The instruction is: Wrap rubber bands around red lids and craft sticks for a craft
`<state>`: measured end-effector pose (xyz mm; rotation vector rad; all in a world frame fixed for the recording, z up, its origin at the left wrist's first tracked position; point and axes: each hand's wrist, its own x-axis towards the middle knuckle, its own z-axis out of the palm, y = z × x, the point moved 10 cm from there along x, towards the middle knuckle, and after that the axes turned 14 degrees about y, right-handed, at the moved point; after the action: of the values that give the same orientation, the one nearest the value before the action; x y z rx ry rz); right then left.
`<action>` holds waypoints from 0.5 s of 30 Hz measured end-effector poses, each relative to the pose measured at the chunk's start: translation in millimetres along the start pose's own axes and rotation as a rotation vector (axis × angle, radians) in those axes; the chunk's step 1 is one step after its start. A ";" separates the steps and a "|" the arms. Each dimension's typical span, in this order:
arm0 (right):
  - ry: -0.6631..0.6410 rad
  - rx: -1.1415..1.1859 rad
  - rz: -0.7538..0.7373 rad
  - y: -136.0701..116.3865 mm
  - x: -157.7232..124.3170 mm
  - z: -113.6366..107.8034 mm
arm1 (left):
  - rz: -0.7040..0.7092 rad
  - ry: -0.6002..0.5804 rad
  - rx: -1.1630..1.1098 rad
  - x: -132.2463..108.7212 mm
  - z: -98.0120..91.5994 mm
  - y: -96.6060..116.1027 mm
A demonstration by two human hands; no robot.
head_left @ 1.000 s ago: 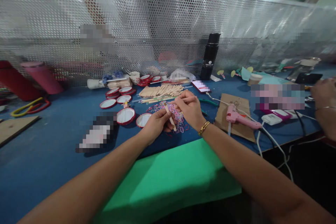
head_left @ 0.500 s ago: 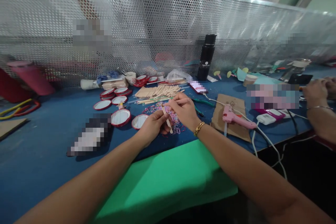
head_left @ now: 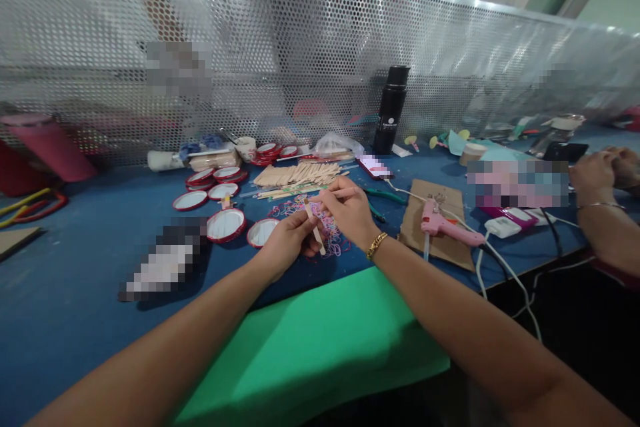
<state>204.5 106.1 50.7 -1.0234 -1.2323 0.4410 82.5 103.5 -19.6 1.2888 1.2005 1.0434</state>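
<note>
Two bare hands are working close together over the table (head_left: pixel 90 247). The left hand (head_left: pixel 289 239) is pinching a flat wooden stick (head_left: pixel 315 229) between its fingers, and the stick is slanting over a tangle of rubber bands (head_left: pixel 338 241). The right hand (head_left: pixel 347 211) is gripping a thin rod (head_left: pixel 349 193) in its fingers, its tip pointing towards the upper end of the stick; whether the two are touching, I cannot tell.

Such a narrow stick is probably offering little to hold, so a hard push from the rod could be twisting it loose and dropping it among the bands. A slipping tip could be jabbing the left fingers. Loose bands are lying beneath, and one could be snagging on the bracelet (head_left: pixel 377 245). A jar lid (head_left: pixel 263 233) is sitting just beside the left hand, easily nudged. Rightward, a glue gun (head_left: pixel 450 229) is resting on cardboard (head_left: pixel 425 195); a wide swing of the right forearm could be knocking it off.
</note>
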 end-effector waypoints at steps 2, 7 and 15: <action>0.015 0.001 -0.014 -2.0 0.4 -1.8 | 0.002 0.003 0.000 0.2 -0.1 0.1; -0.013 0.018 -0.010 -2.6 -0.3 1.5 | 0.006 0.001 0.004 -0.1 0.7 0.8; -0.006 -0.001 -0.006 1.7 -0.4 1.0 | 0.012 0.001 0.003 -0.5 0.5 1.7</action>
<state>203.9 107.1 49.0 -1.0201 -1.2410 0.4393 83.1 103.0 -17.9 1.2999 1.1965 1.0514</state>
